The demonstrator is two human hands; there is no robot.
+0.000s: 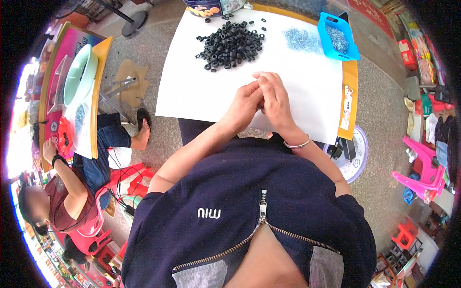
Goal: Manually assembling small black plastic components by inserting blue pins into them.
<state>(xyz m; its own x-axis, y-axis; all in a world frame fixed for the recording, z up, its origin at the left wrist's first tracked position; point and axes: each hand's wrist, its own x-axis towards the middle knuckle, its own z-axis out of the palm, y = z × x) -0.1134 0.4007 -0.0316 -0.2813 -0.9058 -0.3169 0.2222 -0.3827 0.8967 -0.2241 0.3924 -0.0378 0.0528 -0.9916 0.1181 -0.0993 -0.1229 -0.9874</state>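
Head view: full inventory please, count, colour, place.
Sheet: one, white, on table
Small pieces: uncountable, black, piled mid-sheet
Bits: uncountable, pale blue, sheet's far right
Tray: one, bright blue, far right corner
Container: one, dark blue, far edge
Strip: one, white, right edge
Round basin: one, white-purple, below right
Green basin: one, pale green, left table
Stool: one, pink, right floor
Co-worker: one, maroon top, left
Edge clutter: uncountable, mixed, both sides
Bracelet: one, pale, right wrist
Left grip, right grip: two, bare, together above sheet

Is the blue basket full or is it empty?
Partly filled: small shiny pieces lie inside the blue basket, its inner walls showing above them.
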